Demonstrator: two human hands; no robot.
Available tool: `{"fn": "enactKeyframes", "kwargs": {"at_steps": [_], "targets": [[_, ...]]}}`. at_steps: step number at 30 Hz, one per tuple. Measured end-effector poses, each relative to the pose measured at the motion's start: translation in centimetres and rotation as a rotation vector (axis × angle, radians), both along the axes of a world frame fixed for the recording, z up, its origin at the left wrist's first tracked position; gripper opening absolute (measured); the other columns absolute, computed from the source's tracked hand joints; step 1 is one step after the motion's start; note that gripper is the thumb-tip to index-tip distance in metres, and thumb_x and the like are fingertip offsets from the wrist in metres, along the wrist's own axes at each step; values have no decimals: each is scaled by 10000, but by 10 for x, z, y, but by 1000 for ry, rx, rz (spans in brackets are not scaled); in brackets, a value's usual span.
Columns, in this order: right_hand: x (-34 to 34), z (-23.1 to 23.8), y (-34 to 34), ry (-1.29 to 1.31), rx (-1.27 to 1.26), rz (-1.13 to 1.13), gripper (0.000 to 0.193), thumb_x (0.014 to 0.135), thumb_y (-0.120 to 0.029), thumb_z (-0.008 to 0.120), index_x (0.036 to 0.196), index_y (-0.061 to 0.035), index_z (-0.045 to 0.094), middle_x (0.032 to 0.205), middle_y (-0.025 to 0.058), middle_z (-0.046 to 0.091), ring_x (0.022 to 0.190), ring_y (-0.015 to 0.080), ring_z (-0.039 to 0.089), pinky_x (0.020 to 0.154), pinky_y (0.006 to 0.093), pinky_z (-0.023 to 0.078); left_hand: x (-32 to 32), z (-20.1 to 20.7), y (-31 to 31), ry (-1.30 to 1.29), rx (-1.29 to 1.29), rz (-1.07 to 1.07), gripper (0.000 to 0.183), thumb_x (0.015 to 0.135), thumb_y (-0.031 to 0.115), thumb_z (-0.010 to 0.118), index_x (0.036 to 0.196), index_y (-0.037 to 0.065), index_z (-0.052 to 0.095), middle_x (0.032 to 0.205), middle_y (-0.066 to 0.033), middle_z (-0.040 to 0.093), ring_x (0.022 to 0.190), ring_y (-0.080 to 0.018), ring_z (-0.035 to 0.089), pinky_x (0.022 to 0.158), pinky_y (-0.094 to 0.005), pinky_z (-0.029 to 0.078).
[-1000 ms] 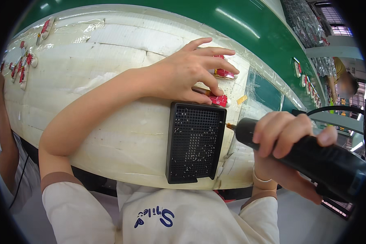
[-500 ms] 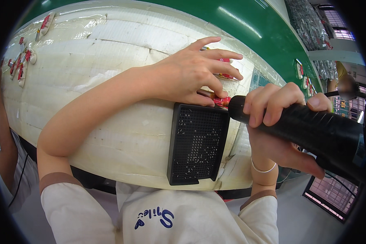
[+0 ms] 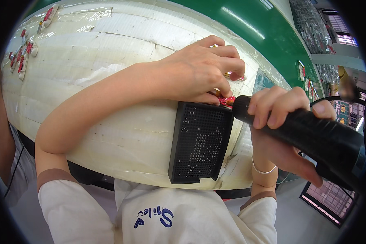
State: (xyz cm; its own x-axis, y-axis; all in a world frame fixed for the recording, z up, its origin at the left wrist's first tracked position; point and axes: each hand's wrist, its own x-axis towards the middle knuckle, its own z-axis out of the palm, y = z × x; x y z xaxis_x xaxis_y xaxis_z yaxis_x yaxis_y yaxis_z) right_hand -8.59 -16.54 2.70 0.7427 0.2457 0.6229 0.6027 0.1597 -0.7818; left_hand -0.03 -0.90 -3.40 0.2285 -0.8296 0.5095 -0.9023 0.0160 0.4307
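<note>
My right hand (image 3: 278, 118) is wrapped round a thick black electric screwdriver (image 3: 309, 128), whose rounded front end points left. Right at that end is a small red part (image 3: 225, 100), pinched between the thumb and forefinger of my left hand (image 3: 205, 71); the other fingers curl above it. The screwdriver's tip and most of the part are hidden. Just below my left hand lies a black perforated tray (image 3: 176, 142), with many small silver screws (image 3: 200, 144) in its holes and loose on top. Another red and white piece (image 3: 236, 76) shows partly behind my left fingers.
Several red and white pieces (image 3: 23, 59) lie at the far left of the taped pale worktop (image 3: 110, 118), and one (image 3: 49, 16) farther back. More (image 3: 311, 89) rest on the green surface (image 3: 248, 26) at the right. Another person's arm (image 3: 2, 142) is at the left edge.
My left fingers have curled in from a spread pose, still pinching the red part. Both hands, the screwdriver and the tray appear shifted slightly right in the picture.
</note>
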Motion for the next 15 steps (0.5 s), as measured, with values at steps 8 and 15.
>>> {"fn": "enactKeyframes", "kwargs": {"at_steps": [8, 15], "targets": [[-35, 6, 2, 104, 134, -95, 751, 649, -744, 551, 1095, -162, 393, 625, 7, 459, 464, 155, 478, 456, 297, 413, -4, 34, 8, 112, 401, 30, 215, 714, 162, 672, 892, 51, 629, 907, -73, 583, 903, -245, 573, 754, -368, 463], [-35, -1, 8, 137, 176, -118, 744, 654, -761, 519, 1063, -158, 371, 627, 17, 473, 446, 162, 472, 451, 301, 414, -9, 32, 6, 108, 427, 78, 246, 737, 159, 662, 941, 24, 635, 892, -100, 620, 876, -262, 591, 757, -360, 476]]}}
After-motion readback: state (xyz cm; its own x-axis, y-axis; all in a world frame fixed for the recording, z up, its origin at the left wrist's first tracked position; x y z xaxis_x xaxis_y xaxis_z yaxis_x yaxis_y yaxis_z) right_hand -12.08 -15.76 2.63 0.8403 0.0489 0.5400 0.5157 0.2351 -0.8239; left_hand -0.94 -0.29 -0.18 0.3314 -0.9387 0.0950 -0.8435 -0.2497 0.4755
